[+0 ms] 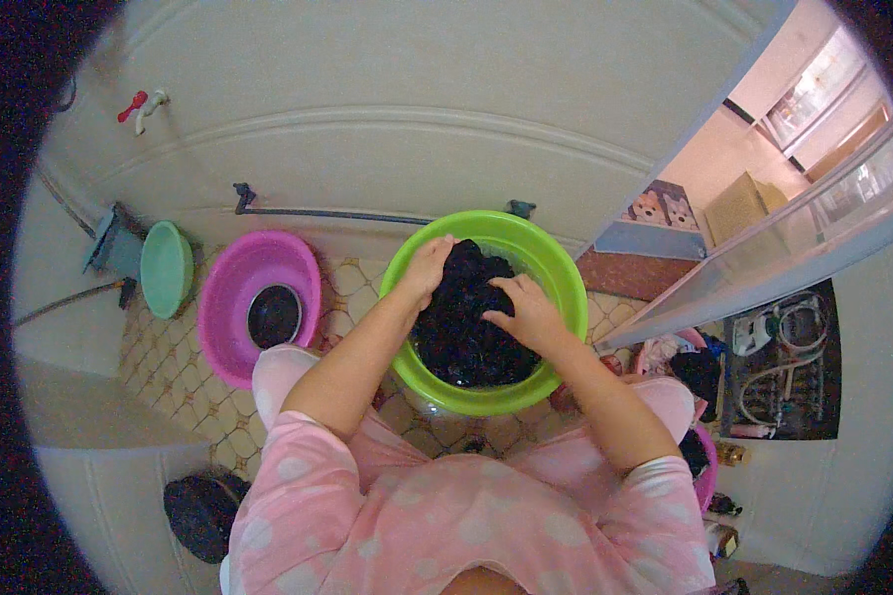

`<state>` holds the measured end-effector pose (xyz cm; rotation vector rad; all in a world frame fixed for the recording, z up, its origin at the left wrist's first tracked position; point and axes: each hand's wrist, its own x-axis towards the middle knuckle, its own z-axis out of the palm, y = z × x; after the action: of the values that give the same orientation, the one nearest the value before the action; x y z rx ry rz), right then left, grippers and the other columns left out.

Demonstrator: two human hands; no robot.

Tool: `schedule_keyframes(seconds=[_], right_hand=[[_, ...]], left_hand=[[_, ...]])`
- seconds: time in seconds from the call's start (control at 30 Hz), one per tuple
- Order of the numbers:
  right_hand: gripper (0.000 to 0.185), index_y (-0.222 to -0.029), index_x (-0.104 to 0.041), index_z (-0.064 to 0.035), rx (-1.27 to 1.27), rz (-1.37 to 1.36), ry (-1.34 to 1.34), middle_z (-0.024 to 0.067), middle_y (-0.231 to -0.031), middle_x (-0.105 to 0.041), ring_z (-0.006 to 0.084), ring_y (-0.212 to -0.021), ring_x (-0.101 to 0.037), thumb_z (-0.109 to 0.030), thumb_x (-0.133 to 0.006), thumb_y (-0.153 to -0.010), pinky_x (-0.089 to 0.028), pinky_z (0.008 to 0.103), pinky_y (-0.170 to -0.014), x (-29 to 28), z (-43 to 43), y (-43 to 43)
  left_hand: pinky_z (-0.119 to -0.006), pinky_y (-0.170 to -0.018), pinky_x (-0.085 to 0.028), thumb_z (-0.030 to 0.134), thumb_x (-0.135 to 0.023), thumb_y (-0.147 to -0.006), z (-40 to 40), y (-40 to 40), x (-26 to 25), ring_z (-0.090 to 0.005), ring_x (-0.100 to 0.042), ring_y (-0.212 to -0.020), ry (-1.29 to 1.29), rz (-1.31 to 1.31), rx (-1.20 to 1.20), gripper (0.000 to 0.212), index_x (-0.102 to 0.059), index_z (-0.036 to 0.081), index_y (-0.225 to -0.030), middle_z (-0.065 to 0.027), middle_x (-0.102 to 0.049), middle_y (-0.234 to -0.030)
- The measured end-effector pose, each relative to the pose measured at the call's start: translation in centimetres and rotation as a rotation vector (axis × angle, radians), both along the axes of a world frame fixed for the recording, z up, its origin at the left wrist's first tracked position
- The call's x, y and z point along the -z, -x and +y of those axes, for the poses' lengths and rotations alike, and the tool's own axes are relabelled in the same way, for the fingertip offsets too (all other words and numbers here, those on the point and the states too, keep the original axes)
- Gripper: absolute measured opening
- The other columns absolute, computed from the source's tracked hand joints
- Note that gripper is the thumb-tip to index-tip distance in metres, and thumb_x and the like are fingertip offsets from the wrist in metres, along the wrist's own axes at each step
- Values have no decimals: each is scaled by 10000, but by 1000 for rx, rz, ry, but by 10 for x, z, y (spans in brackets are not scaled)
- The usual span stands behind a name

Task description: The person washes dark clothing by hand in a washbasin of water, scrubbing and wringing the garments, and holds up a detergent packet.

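A lime-green plastic basin (484,404) stands on the tiled floor between my knees. Wet black cloth (469,327) is heaped inside it, with some water showing near the far rim. My left hand (428,271) grips the far left side of the cloth, its fingertips partly hidden by the fabric. On the right side of the heap lies my right hand (527,311), thumb and fingers spread apart and touching the cloth.
To the left stand a pink basin (227,312) holding a dark round object (274,317), and a mint-green basin (167,269). A tap (149,108) and a dark pipe (335,216) run along the wall. A glazed door (759,253) and piled clothes (666,355) are at right.
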<state>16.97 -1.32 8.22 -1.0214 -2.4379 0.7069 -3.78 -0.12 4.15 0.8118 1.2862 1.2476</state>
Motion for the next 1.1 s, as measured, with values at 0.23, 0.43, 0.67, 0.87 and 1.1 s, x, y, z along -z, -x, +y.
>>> schedule_keyframes(seconds=[0.23,0.43,0.67,0.87,1.1], right_hand=[[186,-852,-480,-51,100,-25,-48,138,-879,-481,324,-820,-498,-132,-611,-748,-428,414,-694,34,10,2],[143,-823,-462,-40,284,317,304,109,-802,-510,260,-809,-512,-63,-584,-750,-419,318,-711,16,11,-10],[79,-849,-507,-70,277,733,737,14,-855,-533,128,-808,-496,-108,-558,-801,-397,265,-761,-17,5,-24],[139,-878,-509,-46,363,609,578,41,-883,-543,132,-833,-504,-147,-571,-806,-407,275,-759,-5,33,-51],[322,-1041,-508,-50,11,322,73,136,-1028,-519,259,-975,-509,-210,-610,-781,-400,351,-859,-36,17,-14]], left_hand=[[-307,-848,-387,166,-575,-801,-15,10,1,-198,-522,-902,-235,628,-65,245,-570,63,-1023,-92,-570,-946],[-351,-853,-394,130,-676,-689,-40,2,-28,-276,-505,-949,-244,706,307,323,-571,82,-991,-125,-547,-959],[-386,-836,-396,168,-675,-698,-47,-3,-17,-298,-499,-947,-434,1085,370,317,-558,76,-978,-117,-538,-915],[-314,-742,-408,175,-556,-813,-42,-8,-46,-239,-518,-808,-456,786,187,163,-515,55,-914,-79,-525,-817],[-219,-697,-374,190,-518,-863,-45,-9,-92,-69,-442,-747,-316,361,214,147,-503,50,-905,11,-476,-788]])
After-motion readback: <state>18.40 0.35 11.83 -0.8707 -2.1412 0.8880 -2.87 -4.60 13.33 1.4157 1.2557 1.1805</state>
